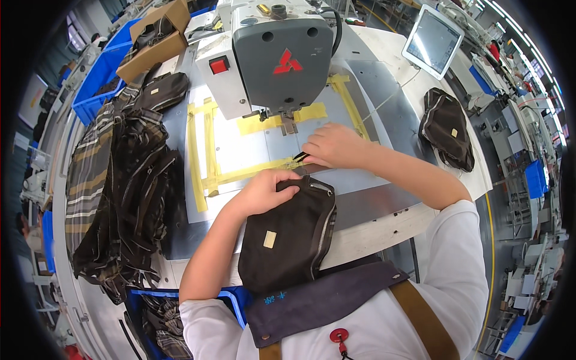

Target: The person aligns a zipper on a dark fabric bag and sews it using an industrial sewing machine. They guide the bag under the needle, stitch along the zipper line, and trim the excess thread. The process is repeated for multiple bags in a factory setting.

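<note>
Three dark pouches [288, 234] [447, 127] [161, 90], one sewing machine [273, 54], one screen [433, 41].

Bright factory floor [528, 252] with blue bins [99, 72] and white worktable [384, 231].

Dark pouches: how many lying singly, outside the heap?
3: one pouch under the left hand, one right of the machine, one left of it. The heap may hide more.

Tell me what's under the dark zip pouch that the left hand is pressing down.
The dark pouch lies across the metal plate and the pale table edge, with the left hand on its top end. Whatever sits directly beneath it is covered.
</note>
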Demonstrator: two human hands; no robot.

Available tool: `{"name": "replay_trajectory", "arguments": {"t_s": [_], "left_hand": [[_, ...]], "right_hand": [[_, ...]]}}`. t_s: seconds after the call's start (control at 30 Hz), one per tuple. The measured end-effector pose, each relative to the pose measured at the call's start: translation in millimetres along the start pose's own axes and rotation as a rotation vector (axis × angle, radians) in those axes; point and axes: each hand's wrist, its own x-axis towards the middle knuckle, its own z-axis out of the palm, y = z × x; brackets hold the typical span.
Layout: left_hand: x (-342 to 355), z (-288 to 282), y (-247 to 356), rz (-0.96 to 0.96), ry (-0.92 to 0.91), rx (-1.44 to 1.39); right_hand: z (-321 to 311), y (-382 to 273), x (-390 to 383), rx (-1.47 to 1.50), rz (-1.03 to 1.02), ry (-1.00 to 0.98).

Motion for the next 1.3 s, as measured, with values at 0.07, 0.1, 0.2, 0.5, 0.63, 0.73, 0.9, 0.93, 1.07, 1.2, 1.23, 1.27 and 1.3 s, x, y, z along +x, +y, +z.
{"name": "replay_trajectory", "arguments": {"t_s": [0.07,0.1,0.2,0.5,0.63,0.73,0.9,0.93,1.07,1.2,1.23,1.27,1.3], "left_hand": [[1,0,0,-0.005,-0.006,-0.009],[1,0,1,-0.009,0.002,0.012],[1,1,7,-0.029,0.049,0.036],[2,3,6,-0.029,0.475,-0.128],[4,10,29,0.183,0.751,0.004],[-9,11,54,0.589,0.806,0.479],[-14,18,62,0.935,0.793,0.772],[-14,18,65,0.958,0.775,0.789],[-15,17,66,0.966,0.763,0.811],[-21,16,65,0.879,0.737,0.811],[-22,15,68,0.845,0.726,0.792],[-25,14,74,0.831,0.729,0.758],[-26,13,83,0.828,0.770,0.731]], "right_hand": [[7,-8,0,0.036,0.119,-0.097],[8,-10,-1,0.053,0.179,-0.146],[10,-4,-8,0.120,0.472,-0.221],[-39,-43,-41,0.858,1.018,0.066],[-14,-105,-61,1.710,0.855,0.192],[-13,-100,-64,1.741,0.947,0.167],[-19,-91,-58,1.622,0.979,0.148],[-19,-91,-57,1.606,0.987,0.165],[-11,-87,-56,1.522,0.985,0.234],[-25,-67,-47,1.072,0.979,0.185],[-29,-57,-46,1.016,0.916,0.126],[-33,-47,-46,0.959,0.852,0.068],[-38,-41,-46,0.902,0.789,0.011]]}}
